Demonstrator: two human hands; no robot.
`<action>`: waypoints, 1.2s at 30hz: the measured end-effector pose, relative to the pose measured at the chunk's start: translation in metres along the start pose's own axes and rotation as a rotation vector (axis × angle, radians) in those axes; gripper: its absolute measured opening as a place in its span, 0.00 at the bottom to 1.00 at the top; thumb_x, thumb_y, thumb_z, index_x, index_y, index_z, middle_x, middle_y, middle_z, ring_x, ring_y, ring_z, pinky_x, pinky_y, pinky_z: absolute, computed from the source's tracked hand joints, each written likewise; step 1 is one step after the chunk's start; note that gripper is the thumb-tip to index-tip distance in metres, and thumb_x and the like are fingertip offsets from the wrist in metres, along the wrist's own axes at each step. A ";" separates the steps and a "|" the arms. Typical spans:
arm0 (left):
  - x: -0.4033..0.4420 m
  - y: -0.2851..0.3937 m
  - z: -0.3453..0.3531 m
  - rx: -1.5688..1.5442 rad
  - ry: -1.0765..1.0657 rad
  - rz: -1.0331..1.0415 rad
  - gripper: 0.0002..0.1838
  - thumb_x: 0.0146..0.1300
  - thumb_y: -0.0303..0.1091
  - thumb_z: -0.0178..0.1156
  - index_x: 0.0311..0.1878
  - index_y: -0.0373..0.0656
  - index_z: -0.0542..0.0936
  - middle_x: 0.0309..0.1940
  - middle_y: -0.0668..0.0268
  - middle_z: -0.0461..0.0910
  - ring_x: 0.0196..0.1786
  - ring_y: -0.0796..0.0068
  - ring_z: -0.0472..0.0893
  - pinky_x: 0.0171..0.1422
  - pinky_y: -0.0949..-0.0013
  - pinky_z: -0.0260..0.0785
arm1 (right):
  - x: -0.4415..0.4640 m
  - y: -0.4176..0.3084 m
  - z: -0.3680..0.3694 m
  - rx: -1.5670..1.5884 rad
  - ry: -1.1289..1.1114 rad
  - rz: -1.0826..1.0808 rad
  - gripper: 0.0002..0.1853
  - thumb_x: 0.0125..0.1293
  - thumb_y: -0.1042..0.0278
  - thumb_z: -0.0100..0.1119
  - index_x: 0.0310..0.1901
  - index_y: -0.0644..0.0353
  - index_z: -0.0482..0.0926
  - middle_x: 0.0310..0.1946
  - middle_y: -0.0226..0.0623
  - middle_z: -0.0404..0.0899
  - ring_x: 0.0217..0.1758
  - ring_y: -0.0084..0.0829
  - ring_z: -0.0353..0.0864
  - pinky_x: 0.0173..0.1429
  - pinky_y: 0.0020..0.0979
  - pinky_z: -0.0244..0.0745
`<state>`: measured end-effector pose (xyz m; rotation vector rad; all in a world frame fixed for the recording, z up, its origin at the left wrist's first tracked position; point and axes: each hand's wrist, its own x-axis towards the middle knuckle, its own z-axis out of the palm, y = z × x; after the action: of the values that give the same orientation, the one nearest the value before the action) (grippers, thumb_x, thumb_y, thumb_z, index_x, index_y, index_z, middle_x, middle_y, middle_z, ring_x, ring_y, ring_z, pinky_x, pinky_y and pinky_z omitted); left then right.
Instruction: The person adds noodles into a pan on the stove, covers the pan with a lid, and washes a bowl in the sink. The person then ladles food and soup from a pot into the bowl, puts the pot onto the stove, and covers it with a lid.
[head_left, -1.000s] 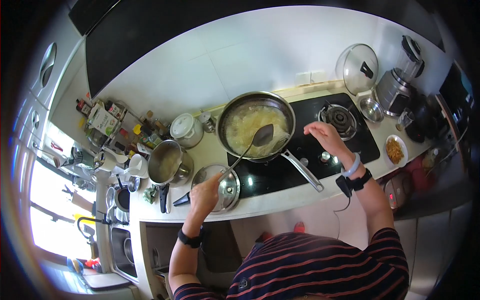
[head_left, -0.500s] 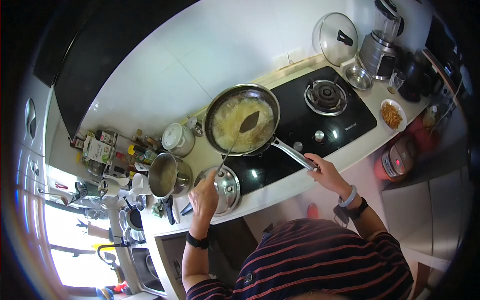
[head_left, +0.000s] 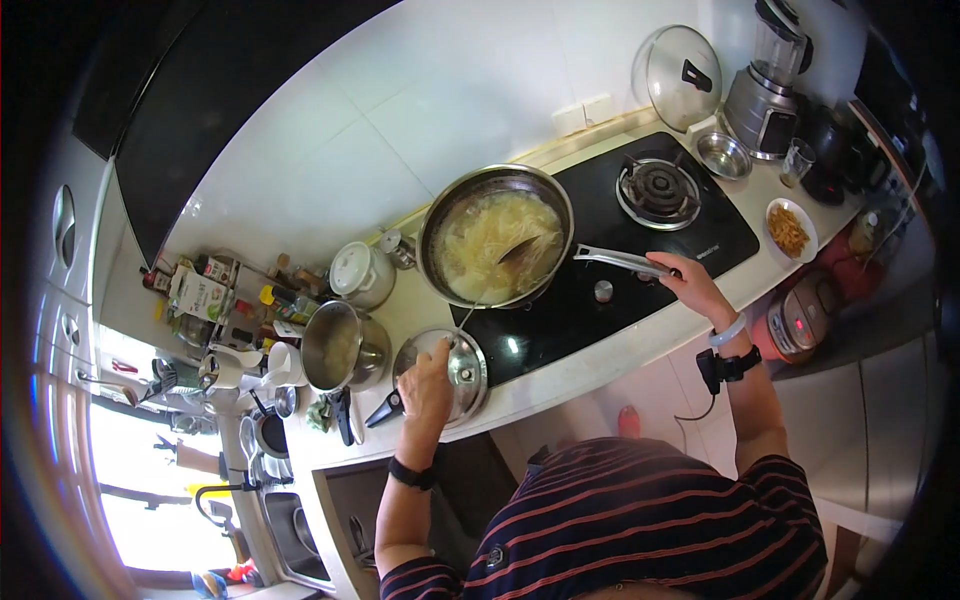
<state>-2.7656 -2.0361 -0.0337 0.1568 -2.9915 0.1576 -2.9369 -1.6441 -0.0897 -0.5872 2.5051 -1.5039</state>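
My left hand (head_left: pixel 425 388) is closed around the handle of a spatula (head_left: pixel 517 251). The spatula's dark blade is partly sunk in pale, shredded-looking food (head_left: pixel 488 232) in cloudy liquid. This food fills a deep frying pan (head_left: pixel 499 178) over the left part of the black stove. My right hand (head_left: pixel 697 289) grips the end of the pan's long metal handle (head_left: pixel 618 259). Below my left hand, a metal lid (head_left: pixel 468 374) lies on the counter, beside a steel pot (head_left: pixel 347 350) with liquid inside.
A bare burner (head_left: pixel 660 190) is on the stove's right side. Beyond stand a glass lid (head_left: pixel 684 80), a metal bowl (head_left: pixel 722 155), a blender (head_left: pixel 765 100) and a plate of brown strips (head_left: pixel 788 230). A white lidded pot (head_left: pixel 362 275) and several bottles crowd the left.
The pan has shifted slightly right and its handle has swung upward with my right hand. The spatula blade has dipped lower into the food, and my left hand has moved a little right.
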 end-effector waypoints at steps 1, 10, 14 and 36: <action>0.002 0.004 0.009 0.039 0.074 -0.003 0.13 0.54 0.25 0.51 0.43 0.50 0.73 0.25 0.59 0.76 0.29 0.56 0.79 0.30 0.56 0.69 | -0.001 0.004 0.003 0.002 0.053 -0.044 0.23 0.56 0.79 0.55 0.56 0.63 0.71 0.48 0.42 0.77 0.43 0.30 0.79 0.49 0.28 0.73; -0.003 -0.007 0.009 -0.019 0.115 -0.028 0.15 0.51 0.23 0.53 0.43 0.47 0.74 0.25 0.60 0.74 0.31 0.59 0.78 0.32 0.58 0.70 | -0.054 0.042 0.078 0.543 0.374 0.521 0.09 0.59 0.66 0.58 0.39 0.56 0.74 0.27 0.26 0.73 0.26 0.17 0.73 0.29 0.19 0.71; -0.010 -0.012 0.001 -0.098 0.231 -0.065 0.20 0.49 0.21 0.53 0.47 0.47 0.76 0.24 0.61 0.73 0.29 0.59 0.77 0.31 0.59 0.68 | -0.035 0.025 0.154 0.346 -0.085 0.042 0.07 0.55 0.69 0.59 0.33 0.62 0.77 0.22 0.32 0.74 0.25 0.28 0.75 0.30 0.27 0.72; -0.045 -0.031 0.006 -0.333 0.351 -0.215 0.20 0.52 0.18 0.51 0.49 0.47 0.76 0.31 0.55 0.79 0.34 0.52 0.79 0.34 0.56 0.69 | 0.045 0.025 0.237 -0.760 -0.011 -0.364 0.13 0.59 0.70 0.47 0.45 0.60 0.75 0.35 0.39 0.73 0.36 0.37 0.77 0.32 0.34 0.75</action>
<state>-2.7186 -2.0627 -0.0431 0.3668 -2.5824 -0.3035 -2.9049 -1.8439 -0.2222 -1.1944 3.0374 -0.5412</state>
